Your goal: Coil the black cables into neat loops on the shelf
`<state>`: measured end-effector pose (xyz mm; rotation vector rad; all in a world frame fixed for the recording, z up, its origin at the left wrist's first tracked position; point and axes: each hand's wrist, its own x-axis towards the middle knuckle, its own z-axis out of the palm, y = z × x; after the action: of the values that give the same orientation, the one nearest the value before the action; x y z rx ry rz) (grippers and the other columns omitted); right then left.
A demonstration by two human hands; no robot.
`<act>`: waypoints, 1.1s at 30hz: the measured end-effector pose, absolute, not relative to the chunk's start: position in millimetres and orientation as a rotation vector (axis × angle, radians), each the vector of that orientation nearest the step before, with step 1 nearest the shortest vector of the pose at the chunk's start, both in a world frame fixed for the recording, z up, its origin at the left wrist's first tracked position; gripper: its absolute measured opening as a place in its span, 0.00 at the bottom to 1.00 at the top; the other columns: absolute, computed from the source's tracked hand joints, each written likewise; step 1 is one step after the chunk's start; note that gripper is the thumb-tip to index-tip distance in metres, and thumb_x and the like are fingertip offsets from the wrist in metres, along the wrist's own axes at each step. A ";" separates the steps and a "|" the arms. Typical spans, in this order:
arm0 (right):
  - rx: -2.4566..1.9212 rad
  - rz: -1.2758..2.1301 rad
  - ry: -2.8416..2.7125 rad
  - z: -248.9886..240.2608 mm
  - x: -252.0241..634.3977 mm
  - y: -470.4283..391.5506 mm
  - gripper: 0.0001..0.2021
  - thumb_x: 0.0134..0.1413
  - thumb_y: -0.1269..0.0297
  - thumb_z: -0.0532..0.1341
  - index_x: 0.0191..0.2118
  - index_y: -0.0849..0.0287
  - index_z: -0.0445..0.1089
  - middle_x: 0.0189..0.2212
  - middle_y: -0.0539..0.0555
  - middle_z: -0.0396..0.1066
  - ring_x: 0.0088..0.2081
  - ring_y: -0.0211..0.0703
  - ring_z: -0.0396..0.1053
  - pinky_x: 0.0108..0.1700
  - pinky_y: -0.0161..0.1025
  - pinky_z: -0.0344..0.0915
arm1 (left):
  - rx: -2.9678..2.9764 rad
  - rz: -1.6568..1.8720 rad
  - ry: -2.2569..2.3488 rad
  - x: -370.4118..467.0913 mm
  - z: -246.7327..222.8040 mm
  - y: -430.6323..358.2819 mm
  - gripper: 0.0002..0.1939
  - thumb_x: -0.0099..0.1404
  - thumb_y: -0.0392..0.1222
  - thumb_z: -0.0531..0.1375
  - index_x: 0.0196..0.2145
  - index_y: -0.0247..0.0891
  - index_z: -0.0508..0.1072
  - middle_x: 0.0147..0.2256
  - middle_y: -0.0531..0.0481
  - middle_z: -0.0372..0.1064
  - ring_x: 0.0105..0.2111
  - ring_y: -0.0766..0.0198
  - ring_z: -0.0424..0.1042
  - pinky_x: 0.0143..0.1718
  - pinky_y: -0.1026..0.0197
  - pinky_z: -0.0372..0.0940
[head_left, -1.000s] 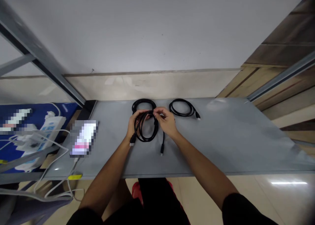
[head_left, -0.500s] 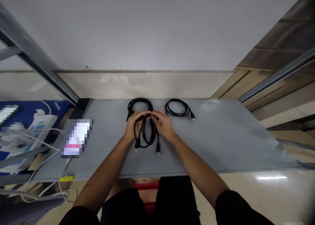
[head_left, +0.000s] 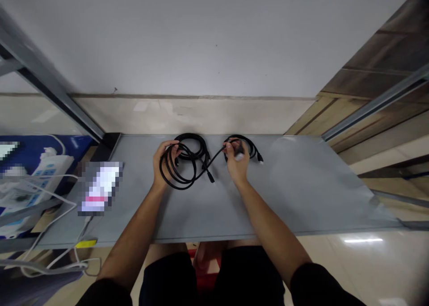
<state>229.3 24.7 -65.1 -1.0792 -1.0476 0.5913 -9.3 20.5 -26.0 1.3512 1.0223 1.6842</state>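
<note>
My left hand [head_left: 164, 163] is closed on the loops of a black cable [head_left: 182, 187], held over the grey table. My right hand [head_left: 237, 163] pinches one end of the same cable, with a stretch of it drawn between the hands. The cable's other end, a black connector [head_left: 211, 177], hangs below the loops. Behind the held loops lies a coiled black cable [head_left: 192, 135] on the table. Another coiled black cable [head_left: 250, 140] lies partly hidden behind my right hand, its plug [head_left: 260, 157] showing to the right.
The grey table [head_left: 301, 190] ends against a wall at the back. On its left side lies a pixelated phone [head_left: 100, 187] with a white charging cord [head_left: 85, 228]. A white power strip [head_left: 50, 176] is further left. Metal posts [head_left: 375, 102] stand at both sides.
My hands have moved apart, the left one leftward with the loops and the right one rightward with a cable end. Part of the coil is now drawn out between them.
</note>
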 end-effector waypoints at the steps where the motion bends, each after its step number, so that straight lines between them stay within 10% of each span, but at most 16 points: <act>1: -1.083 0.626 -1.041 -64.3 229.3 24.2 0.20 0.68 0.40 0.63 0.51 0.51 0.70 0.41 0.57 0.79 0.44 0.50 0.80 0.48 0.50 0.81 | 1.334 1.701 1.017 -9.3 -24.3 19.8 0.20 0.70 0.60 0.72 0.45 0.40 0.82 0.41 0.45 0.81 0.44 0.55 0.85 0.49 0.53 0.82; 9: -1.058 0.833 -1.261 -67.0 207.9 8.3 0.25 0.69 0.34 0.61 0.52 0.50 0.74 0.38 0.55 0.81 0.38 0.50 0.82 0.42 0.48 0.83 | 1.364 1.554 0.962 -0.8 -25.4 12.3 0.18 0.69 0.57 0.73 0.45 0.41 0.82 0.42 0.46 0.83 0.43 0.56 0.84 0.48 0.54 0.82; 22: -0.962 0.788 -1.499 -61.3 200.0 -0.4 0.17 0.72 0.44 0.63 0.51 0.47 0.83 0.52 0.58 0.85 0.54 0.58 0.84 0.63 0.58 0.79 | 1.558 1.412 1.016 11.6 -43.2 8.2 0.13 0.74 0.54 0.68 0.43 0.42 0.81 0.41 0.46 0.83 0.42 0.54 0.85 0.46 0.52 0.82; 33: -0.917 0.791 -1.522 -49.5 200.3 0.1 0.14 0.67 0.49 0.67 0.45 0.50 0.86 0.46 0.55 0.87 0.48 0.52 0.84 0.56 0.50 0.81 | 1.483 1.454 0.923 17.8 -51.9 11.2 0.23 0.72 0.67 0.67 0.44 0.43 0.74 0.39 0.46 0.80 0.36 0.56 0.84 0.42 0.51 0.84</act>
<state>200.3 0.1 -49.5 -0.9166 -1.5215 0.7908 17.8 11.2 -51.9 1.4825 0.9232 1.4545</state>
